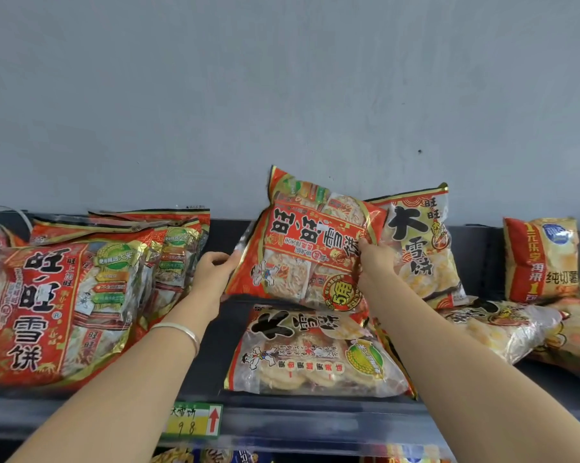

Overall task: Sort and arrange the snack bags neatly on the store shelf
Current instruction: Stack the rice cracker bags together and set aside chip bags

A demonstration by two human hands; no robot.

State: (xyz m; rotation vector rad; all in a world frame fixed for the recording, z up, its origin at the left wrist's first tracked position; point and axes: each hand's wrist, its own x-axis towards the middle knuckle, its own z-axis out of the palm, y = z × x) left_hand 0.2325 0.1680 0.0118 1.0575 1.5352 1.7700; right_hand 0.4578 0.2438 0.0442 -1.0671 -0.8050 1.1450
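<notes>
Your left hand (215, 270), right hand (377, 262) grip tilted red bag (312, 242), fingers (365, 248) curled on edges; slick film slips, you probably knock pale bag (315, 355) down.

One wide-angle camera worn on the person's head faces forward at the dark store shelf (315, 417) from close up, its front rail crossing the lower frame. The plain grey wall (281, 78) fills the upper half, while the left hand (213, 272) and right hand (375, 265) reach in from the bottom corners to the red-and-gold plastic snack bag (308, 248) near centre.
</notes>
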